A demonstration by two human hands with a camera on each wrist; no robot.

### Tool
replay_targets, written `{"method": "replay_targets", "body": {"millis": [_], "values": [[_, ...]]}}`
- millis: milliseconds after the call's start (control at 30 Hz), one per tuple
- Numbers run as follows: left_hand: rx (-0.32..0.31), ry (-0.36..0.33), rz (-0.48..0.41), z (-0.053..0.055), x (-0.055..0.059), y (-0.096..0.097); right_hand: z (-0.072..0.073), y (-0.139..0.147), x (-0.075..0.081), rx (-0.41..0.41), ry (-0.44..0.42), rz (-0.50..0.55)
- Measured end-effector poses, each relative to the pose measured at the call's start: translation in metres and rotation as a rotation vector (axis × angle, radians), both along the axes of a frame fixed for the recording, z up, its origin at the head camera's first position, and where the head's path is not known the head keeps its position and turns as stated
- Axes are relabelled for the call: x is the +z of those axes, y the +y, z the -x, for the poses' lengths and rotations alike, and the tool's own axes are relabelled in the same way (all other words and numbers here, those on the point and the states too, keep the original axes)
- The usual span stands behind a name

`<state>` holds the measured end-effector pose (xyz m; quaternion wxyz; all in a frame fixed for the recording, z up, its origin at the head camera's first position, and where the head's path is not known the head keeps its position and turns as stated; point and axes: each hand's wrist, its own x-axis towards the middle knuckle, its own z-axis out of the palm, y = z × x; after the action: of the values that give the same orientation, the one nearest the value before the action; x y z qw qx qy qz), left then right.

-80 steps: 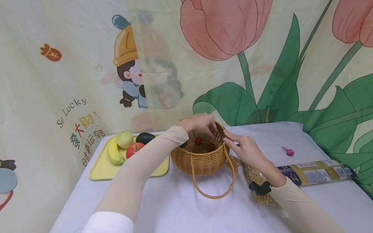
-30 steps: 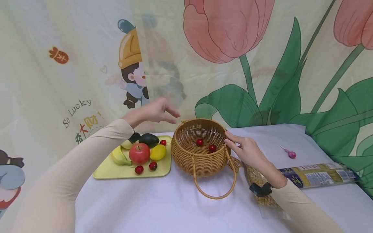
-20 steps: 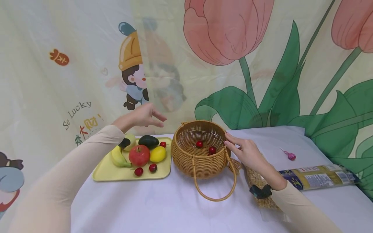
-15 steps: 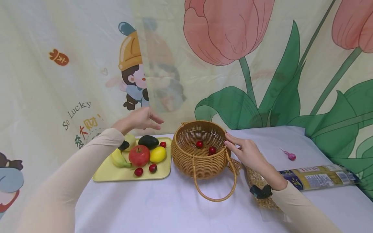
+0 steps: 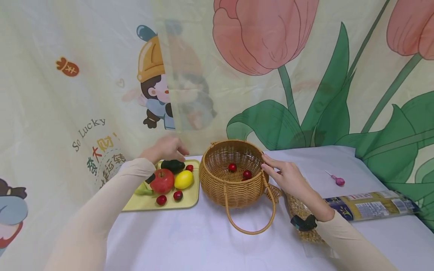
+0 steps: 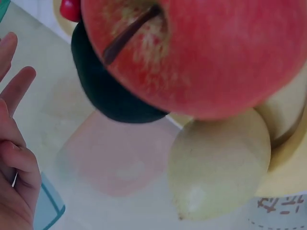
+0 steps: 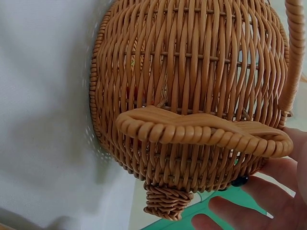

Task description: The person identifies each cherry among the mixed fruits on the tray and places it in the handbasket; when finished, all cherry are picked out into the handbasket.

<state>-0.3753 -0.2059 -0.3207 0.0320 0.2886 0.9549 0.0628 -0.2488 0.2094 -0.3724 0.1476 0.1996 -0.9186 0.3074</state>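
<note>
While the right hand [image 5: 286,175] rests relaxed fingers against the wicker basket [image 5: 237,196], centre frame, the left hand [image 5: 166,148], holding nothing, hovers near the avocado [image 5: 173,166], left of centre. Basket judged light, stiff: lift by handle [image 5: 249,232]. Avocado probably slippery: grip mid-body.

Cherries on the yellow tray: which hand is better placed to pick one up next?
Likely the left hand: it hovers by the back edge of the yellow tray, apparently holding nothing. The right hand touches the rim of the wicker basket, on the side away from those cherries.
</note>
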Motion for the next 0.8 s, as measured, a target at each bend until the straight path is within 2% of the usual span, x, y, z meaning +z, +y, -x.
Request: {"method": "replay_targets", "body": {"millis": [133,200,433,600,733,800], "values": [[0.020,0.086,0.133,0.000,-0.008,0.006,0.000,0.000,0.000,0.001,-0.008,0.006],[0.035,0.103,0.181,-0.001,-0.011,0.010,-0.001,0.000,0.000,-0.001,-0.010,0.006],[0.111,0.122,0.252,-0.002,-0.021,0.021,-0.001,-0.001,-0.001,-0.007,-0.006,0.006],[0.166,0.098,0.270,-0.001,-0.025,0.026,-0.003,-0.001,-0.001,-0.006,-0.019,0.003],[0.173,0.040,0.252,0.002,-0.027,0.030,-0.003,0.000,-0.001,-0.016,-0.022,-0.002],[0.155,-0.005,0.227,0.005,-0.028,0.031,-0.003,0.000,0.000,-0.017,-0.019,-0.002]]}}
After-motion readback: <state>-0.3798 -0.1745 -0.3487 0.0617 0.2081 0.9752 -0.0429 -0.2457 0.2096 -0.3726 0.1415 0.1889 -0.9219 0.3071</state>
